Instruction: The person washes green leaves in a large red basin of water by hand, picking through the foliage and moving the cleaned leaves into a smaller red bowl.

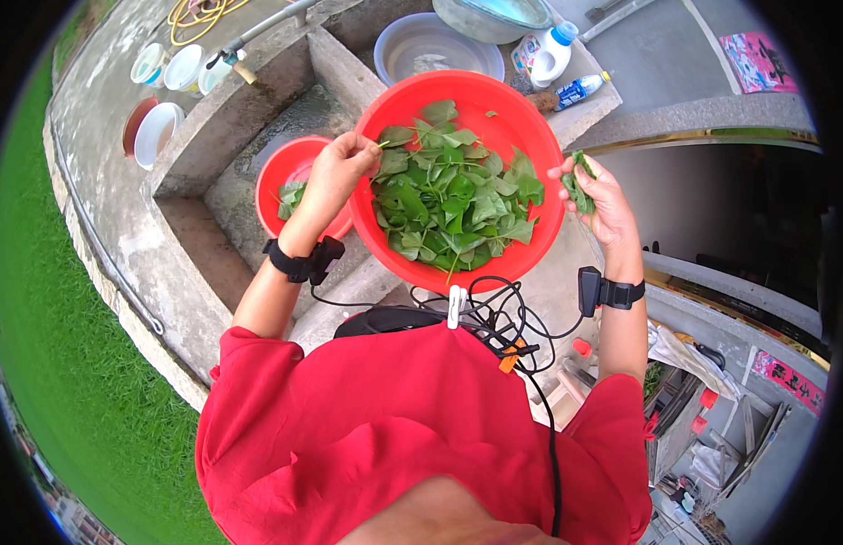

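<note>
A large red plastic basin (554,238) full of loose green leaves (455,197) stands before me. Over its left rim, my left hand (343,167) pinches a thin green stem (384,144) between thumb and fingertips. My right hand (602,197), just beyond the basin's right rim, holds a small bunch of green leaves (578,191). A smaller red basin (264,187) sits partly under my left wrist and the large basin's edge, with a few leaves (291,197) inside; part of it is hidden. Both wrists wear black strapped devices.
Concrete sink walls (210,143) surround the small basin, with a tap (227,58) above. Behind stand a water-filled basin (438,51), a white detergent bottle (552,54) and a plastic bottle (581,90). White tubs (157,135) lie left. Black cables (516,313) hang at my chest.
</note>
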